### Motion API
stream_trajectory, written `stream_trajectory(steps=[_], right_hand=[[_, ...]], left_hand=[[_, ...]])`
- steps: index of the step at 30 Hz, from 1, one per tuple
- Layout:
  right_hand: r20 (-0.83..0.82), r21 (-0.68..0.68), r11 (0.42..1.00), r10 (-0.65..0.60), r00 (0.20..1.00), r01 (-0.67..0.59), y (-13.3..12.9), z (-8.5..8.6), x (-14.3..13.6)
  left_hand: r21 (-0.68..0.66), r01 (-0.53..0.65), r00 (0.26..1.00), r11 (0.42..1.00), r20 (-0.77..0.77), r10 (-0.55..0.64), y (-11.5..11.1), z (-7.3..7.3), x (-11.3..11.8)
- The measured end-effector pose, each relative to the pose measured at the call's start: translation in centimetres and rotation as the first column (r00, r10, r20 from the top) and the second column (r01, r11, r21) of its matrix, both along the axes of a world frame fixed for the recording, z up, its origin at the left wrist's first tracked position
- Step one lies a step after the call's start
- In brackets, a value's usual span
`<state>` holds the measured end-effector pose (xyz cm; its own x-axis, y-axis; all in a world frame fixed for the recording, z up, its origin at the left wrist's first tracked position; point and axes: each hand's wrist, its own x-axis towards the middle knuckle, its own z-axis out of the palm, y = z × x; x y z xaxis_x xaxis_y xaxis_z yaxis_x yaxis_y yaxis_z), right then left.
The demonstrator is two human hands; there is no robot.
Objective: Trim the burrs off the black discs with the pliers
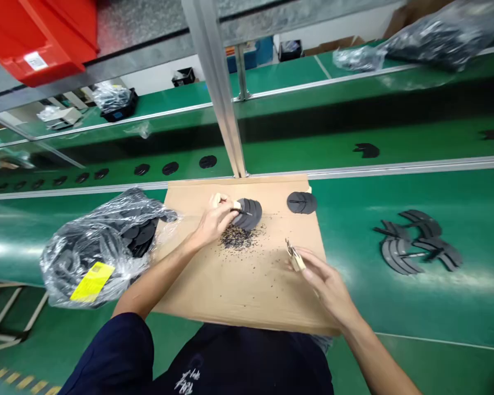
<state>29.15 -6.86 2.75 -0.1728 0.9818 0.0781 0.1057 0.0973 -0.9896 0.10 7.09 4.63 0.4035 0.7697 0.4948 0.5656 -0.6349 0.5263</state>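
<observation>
My left hand (214, 222), with cream-coloured covers on some fingertips, is closed on the edge of a round black plastic part (249, 214) with curved segments. It holds the part over the cardboard sheet (230, 291). Small black scraps (237, 239) lie scattered just below it. In my right hand (323, 277) is a pair of nippers (294, 257), jaws pointing up and to the left, apart from the part. The palm and fingers hide much of their handles. Another round black part (302, 202) rests at the cardboard's far right corner.
A clear plastic bag of black parts (94, 247) with a yellow label sits left of the cardboard. Loose curved black pieces (420, 241) lie to the right. Beyond a metal upright (218, 88), several black discs (170, 168) line the green belt. A red bin (37, 38) hangs upper left.
</observation>
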Motion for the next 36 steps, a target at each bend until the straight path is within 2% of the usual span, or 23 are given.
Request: stream_trajectory(steps=[3,6,8,11,13,15,19,22,27,29,31,33,34,36], right_hand=[[-0.246,-0.145,0.971,0.149,0.958,-0.188,2.2,1.3,-2.5],[-0.274,-0.208,0.929,0.245,0.93,-0.306,3.3,1.8,-4.8],[-0.274,-0.227,0.922,0.249,0.929,-0.314,3.2,1.6,-5.8],[-0.312,-0.229,0.932,0.203,0.928,-0.281,2.4,1.2,-6.4],[-0.315,-0.221,0.939,0.188,0.93,-0.264,1.8,1.1,-6.5],[-0.295,-0.219,0.937,0.203,0.934,-0.273,1.4,1.3,-6.5],[-0.268,-0.243,0.932,0.201,0.942,-0.269,1.1,1.5,-6.9],[-0.296,-0.288,0.924,0.165,0.941,-0.253,1.1,1.4,-7.4],[-0.394,-0.332,0.895,0.155,0.906,-0.298,1.1,1.3,-6.6],[-0.305,-0.293,0.911,0.197,0.932,-0.289,1.2,1.7,-5.8],[-0.038,-0.174,0.961,0.213,0.976,-0.216,1.2,2.4,-5.3],[0.286,0.059,0.984,0.145,0.947,-0.169,1.1,3.3,-5.4],[0.404,0.184,0.966,0.094,0.91,-0.182,1.0,3.7,-5.6],[0.527,0.37,0.897,0.013,0.85,-0.243,0.9,4.4,-6.2]], left_hand=[[-0.058,0.115,0.993,0.992,-0.02,-0.116,-4.3,0.0,-1.4],[-0.133,0.153,0.986,0.979,0.088,-0.142,-7.2,-0.4,-1.4],[-0.245,0.154,0.948,0.957,0.308,-0.073,-8.5,-0.8,-0.8],[-0.434,0.195,0.782,0.88,0.61,0.128,-9.9,-1.6,0.5],[-0.504,0.185,0.702,0.843,0.668,0.245,-10.6,-2.2,1.4],[-0.556,0.15,0.675,0.817,0.662,0.327,-11.1,-2.5,2.2],[-0.599,0.171,0.636,0.782,0.673,0.377,-11.6,-2.8,3.3],[-0.6,0.186,0.63,0.778,0.681,0.374,-11.7,-2.6,3.5],[-0.577,0.05,0.616,0.815,0.66,0.43,-10.9,-2.1,2.2],[-0.533,-0.021,0.656,0.846,0.631,0.414,-10.6,-1.7,1.4],[-0.432,-0.102,0.749,0.896,0.56,0.355,-10.5,-1.3,0.8],[-0.285,-0.157,0.836,0.946,0.471,0.281,-10.6,-0.9,0.4],[-0.209,-0.17,0.866,0.963,0.434,0.247,-10.7,-0.8,0.4],[-0.082,-0.174,0.905,0.981,0.379,0.192,-10.8,-0.6,0.3]])
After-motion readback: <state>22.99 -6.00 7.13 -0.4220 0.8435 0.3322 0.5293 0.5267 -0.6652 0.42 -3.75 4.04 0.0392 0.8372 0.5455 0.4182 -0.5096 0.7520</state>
